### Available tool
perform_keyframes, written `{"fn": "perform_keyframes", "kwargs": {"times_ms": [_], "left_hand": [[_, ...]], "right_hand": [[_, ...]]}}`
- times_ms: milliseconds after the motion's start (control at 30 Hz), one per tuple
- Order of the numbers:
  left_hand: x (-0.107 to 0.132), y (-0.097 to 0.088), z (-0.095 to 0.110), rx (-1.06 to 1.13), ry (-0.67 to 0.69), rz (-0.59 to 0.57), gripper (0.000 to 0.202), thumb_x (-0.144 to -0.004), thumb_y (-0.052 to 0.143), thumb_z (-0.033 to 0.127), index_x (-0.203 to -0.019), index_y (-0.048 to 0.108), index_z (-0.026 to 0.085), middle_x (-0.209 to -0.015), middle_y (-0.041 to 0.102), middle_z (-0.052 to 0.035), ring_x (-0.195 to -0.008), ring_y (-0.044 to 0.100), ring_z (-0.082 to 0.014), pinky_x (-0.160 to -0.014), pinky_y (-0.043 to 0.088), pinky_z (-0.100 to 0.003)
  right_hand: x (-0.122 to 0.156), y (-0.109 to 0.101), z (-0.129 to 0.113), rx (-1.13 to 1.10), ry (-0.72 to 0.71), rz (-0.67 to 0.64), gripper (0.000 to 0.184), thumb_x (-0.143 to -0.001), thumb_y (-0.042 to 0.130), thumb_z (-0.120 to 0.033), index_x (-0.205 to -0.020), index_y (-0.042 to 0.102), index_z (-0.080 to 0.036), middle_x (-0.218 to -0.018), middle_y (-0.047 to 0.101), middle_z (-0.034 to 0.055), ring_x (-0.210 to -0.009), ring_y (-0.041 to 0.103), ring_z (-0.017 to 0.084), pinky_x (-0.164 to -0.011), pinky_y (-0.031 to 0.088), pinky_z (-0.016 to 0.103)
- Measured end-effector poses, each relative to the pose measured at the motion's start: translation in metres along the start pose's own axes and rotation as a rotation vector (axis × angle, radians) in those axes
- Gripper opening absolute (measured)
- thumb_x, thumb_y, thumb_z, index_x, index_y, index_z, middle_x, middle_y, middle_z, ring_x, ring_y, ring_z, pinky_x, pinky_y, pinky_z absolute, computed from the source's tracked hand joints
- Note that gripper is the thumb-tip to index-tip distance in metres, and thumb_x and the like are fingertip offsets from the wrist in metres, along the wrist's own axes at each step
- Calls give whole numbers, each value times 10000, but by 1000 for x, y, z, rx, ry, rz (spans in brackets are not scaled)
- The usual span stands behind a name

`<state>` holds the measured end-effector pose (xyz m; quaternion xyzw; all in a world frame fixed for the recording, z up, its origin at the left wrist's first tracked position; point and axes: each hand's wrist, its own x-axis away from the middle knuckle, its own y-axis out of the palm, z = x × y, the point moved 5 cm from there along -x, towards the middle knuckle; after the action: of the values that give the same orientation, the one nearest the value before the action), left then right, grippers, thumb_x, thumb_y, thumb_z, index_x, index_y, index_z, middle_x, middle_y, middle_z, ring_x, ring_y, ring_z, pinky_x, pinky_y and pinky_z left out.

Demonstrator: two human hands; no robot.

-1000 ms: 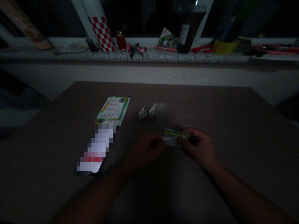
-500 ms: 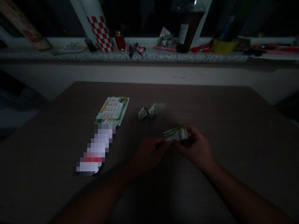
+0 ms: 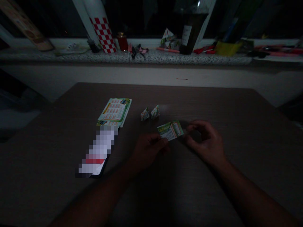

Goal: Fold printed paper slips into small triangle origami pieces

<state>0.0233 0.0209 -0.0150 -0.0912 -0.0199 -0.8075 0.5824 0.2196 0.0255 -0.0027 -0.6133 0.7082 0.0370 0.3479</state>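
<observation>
My left hand [image 3: 150, 151] pinches the lower left edge of a folded paper card [image 3: 171, 130], green and white with print and a diagonal crease. Just right of the card is my right hand [image 3: 207, 140], its thumb and fingers curved and apart, with nothing seen between them. Beyond the card, two small folded paper pieces [image 3: 145, 114] stand side by side on the table. Farther left lies a stack of printed calendar cards [image 3: 115, 109]. A phone [image 3: 100, 151] with a lit, blurred-out screen lies just below the stack.
The dark wooden table [image 3: 213, 104] ends at a white wall. Above it runs a granite sill [image 3: 151, 58] with a red-checked bottle [image 3: 104, 33], a small red bottle [image 3: 122, 41], a dark labelled container [image 3: 190, 36] and a yellow holder [image 3: 227, 48]. The light is dim.
My right hand has let go of the folded card and drawn back to the right. The card has shifted slightly left and tilted in my left hand, showing more of its face.
</observation>
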Motion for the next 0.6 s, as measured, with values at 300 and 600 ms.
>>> {"fn": "perform_keyframes", "kwargs": {"times_ms": [300,600], "left_hand": [[-5,6,-9,226,-150,-94,330,-787,583,424,-634,601,131,-534,570,-9,-473,530,-121,-483,431,-251],[15,-1,33,-796,807,163,113,-831,601,196,-938,618,165,-930,648,-56,-895,597,-165,-810,492,-308]], "right_hand": [[3,10,-36,159,-493,-194,191,-733,698,-105,-894,668,-202,-921,657,78,-887,624,230,-818,495,421],[3,11,-34,96,-435,-201,171,-736,685,-103,-865,657,-211,-816,668,49,-792,631,209,-764,504,408]]}}
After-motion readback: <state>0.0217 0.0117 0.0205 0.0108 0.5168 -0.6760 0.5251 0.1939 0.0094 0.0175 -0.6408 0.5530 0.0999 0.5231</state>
